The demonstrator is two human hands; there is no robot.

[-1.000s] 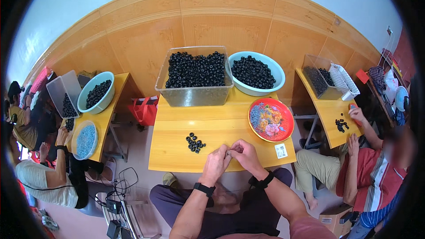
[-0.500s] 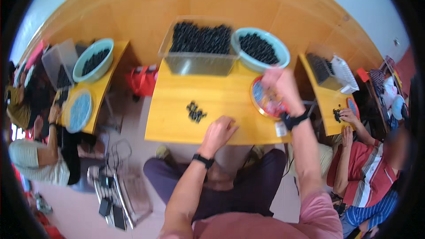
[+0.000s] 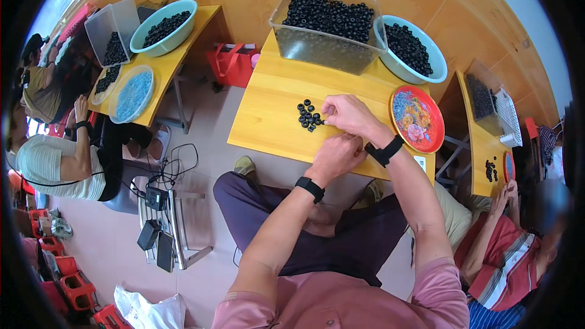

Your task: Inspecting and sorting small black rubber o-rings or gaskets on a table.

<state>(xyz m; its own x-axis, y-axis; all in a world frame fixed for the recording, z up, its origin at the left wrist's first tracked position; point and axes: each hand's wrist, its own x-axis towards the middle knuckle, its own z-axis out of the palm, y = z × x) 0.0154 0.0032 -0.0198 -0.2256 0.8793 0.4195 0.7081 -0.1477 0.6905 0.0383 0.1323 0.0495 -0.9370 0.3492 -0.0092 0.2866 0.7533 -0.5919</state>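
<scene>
A small group of black round pieces (image 3: 311, 116), some showing a hole, lies on the yellow table in front of me. My right hand (image 3: 351, 114) reaches across to the left, its fingers pinched together at the right edge of these pieces; whatever is between the fingertips is too small to make out. Nearer to me, my left hand (image 3: 337, 153) rests by the table's front edge with its fingers curled. Its fingertips are partly hidden beside my right wrist, and I cannot see what they hold. A red flowered tray (image 3: 430, 120) with small bluish pieces sits to the right.
At the back of the table (image 3: 268, 106) stand a clear bin (image 3: 329, 56) and a pale green basin (image 3: 408, 74), both full of black pieces. A red bag (image 3: 234, 67) is left of the table. People work at tables on both sides; a metal stool (image 3: 183, 231) holds dark boxes.
My right hand has moved left from the flowered tray to the black pieces. My left hand has shifted right and its fingers have curled. The whole view has turned.
</scene>
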